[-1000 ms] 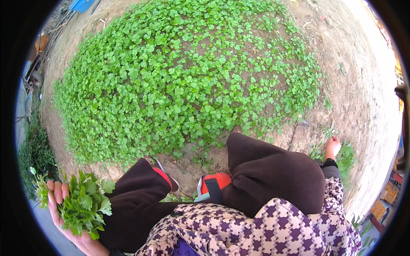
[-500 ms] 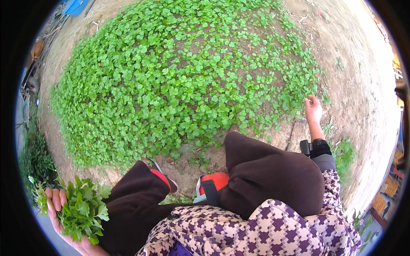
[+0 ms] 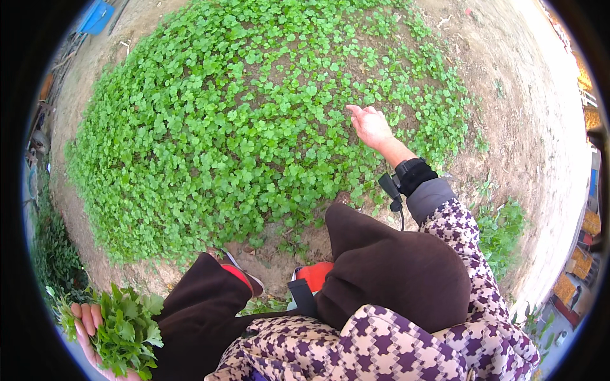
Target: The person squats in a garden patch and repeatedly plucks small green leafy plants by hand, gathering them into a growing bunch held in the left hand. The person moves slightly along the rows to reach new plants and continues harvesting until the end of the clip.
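Over the patch of low green plants [image 3: 254, 127], the right hand [image 3: 370, 125] reaches out with fingers loosely spread, holding nothing. Down at the lower left, the left hand [image 3: 89, 330] is closed around a bunch of picked leaves [image 3: 127, 330], beside the person's knee [image 3: 203, 305].

right hand [image 3: 370, 124] lifted from bare soil at the side, now stretched over the green patch [image 3: 254, 120]

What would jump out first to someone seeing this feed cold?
The broad patch of low green plants filling the upper middle, ringed by bare soil. Next, the right hand, open, reaching over the patch's right part, a black wrist strap behind it. At lower left, the left hand grips a bunch of picked greens beside the dark brown trousers.
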{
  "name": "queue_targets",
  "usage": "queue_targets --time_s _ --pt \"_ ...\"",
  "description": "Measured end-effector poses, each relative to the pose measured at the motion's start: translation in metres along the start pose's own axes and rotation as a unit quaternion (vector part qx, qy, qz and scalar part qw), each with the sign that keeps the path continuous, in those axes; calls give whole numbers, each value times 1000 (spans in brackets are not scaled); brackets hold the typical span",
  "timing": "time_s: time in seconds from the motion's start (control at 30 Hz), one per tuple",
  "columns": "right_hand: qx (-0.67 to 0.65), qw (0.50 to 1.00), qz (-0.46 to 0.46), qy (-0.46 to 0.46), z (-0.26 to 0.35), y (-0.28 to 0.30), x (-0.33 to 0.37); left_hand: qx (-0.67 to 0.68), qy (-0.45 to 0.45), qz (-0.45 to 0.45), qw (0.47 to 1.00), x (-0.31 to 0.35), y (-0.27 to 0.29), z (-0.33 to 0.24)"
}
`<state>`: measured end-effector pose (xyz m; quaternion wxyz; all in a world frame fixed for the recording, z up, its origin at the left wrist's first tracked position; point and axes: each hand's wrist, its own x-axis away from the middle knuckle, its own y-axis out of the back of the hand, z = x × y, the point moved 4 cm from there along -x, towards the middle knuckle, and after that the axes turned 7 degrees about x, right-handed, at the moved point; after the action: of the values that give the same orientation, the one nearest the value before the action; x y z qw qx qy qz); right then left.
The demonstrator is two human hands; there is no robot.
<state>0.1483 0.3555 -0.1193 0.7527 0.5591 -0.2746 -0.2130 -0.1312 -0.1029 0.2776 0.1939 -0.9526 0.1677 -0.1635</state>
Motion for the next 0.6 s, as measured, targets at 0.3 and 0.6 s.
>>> queue_targets --time_s 0.3,0.6 --pt "11 992 109 -65 -14 -16 10 -4 -12 -46 999 -5 13 -3" --pt "99 991 70 -60 -4 -31 0 -2 17 7 1000 -7 17 -6"
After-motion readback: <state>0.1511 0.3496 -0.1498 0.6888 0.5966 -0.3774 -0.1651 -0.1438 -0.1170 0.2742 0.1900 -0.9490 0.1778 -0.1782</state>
